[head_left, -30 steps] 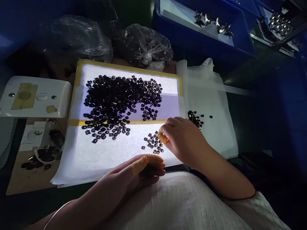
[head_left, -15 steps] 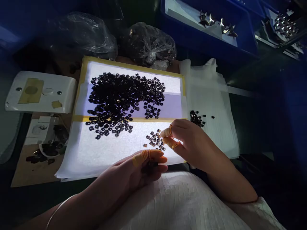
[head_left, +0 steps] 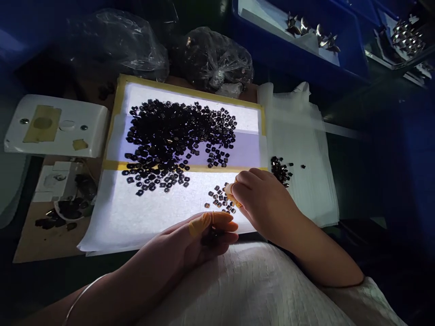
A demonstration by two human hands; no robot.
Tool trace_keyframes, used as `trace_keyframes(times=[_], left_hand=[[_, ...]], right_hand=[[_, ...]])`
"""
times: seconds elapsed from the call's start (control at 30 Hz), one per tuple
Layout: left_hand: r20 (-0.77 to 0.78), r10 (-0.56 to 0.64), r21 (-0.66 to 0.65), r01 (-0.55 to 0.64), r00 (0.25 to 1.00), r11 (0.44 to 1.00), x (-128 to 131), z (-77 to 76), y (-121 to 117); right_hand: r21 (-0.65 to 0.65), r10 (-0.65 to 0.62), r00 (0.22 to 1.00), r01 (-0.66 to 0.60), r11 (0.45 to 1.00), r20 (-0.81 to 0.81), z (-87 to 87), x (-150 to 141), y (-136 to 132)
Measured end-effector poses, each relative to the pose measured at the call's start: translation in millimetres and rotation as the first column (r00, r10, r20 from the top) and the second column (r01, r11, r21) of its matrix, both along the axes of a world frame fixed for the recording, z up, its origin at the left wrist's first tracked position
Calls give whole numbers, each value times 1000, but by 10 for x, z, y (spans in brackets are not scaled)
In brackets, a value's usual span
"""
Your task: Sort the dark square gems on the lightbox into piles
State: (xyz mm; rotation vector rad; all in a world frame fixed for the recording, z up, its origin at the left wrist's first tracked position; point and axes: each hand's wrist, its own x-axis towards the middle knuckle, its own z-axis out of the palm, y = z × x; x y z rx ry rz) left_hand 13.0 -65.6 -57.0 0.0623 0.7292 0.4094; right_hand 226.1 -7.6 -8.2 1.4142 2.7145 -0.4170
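Observation:
My left hand [head_left: 195, 237] is curled palm up near the front edge of the lit panel [head_left: 163, 213], with small dark pieces in the shadow of its palm. Yellow covers sit on some fingertips of both hands. Over the right front of the panel, my right hand [head_left: 263, 203] has its fingertips drawn together at a small group of dark, squarish pieces [head_left: 217, 197]. Whether a piece is between those fingertips is hidden. Farther back lies a big spread of similar dark pieces [head_left: 170, 131], heaped at the centre and looser at its front.
Right of the panel, a small dark heap [head_left: 280, 172] lies on white sheets [head_left: 306, 131]. Clear plastic bags [head_left: 217, 59] stand behind. A blue tray [head_left: 350, 59] with shiny metal parts is at the back right. Left are a white switch plate [head_left: 71, 120] and dark scraps [head_left: 50, 222].
My right hand has turned and its fingers have closed together at the small group of pieces. The left hand has stayed almost still. The view has shifted slightly.

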Motion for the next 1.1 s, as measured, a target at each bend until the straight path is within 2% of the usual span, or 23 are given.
trace_keyframes(times=[0.13,0.23,0.33,0.4,0.47,0.53,0.67,0.87,1.1], left_hand=[[0,3,0,-3,1000,1000,10,29,19],[-11,23,-5,-23,1000,1000,19,60,33],[4,31,-11,-31,1000,999,28,58,33],[11,32,-15,-32,999,999,34,45,31],[2,32,-21,-32,999,999,40,45,35],[-14,33,-21,-33,999,999,43,69,46],[-58,18,-30,-19,998,999,36,156,87],[-62,-34,-10,33,998,999,14,170,104],[-23,-51,18,51,998,999,16,102,85]], right_hand=[[21,30,999,-31,999,36,-24,-29,-4],[27,-3,1000,3,1000,-1,-32,-1,-3],[-32,-71,974,66,997,-216,20,82,-25],[-150,-68,916,9,989,-396,73,136,-44],[-225,-35,875,-85,971,-483,103,161,-48],[-193,-6,892,-92,977,-453,89,149,-29],[-37,23,967,-33,999,-255,-2,62,55],[-86,45,998,-49,995,-53,25,-63,73],[-2,63,996,-63,998,59,-2,-180,-7]])
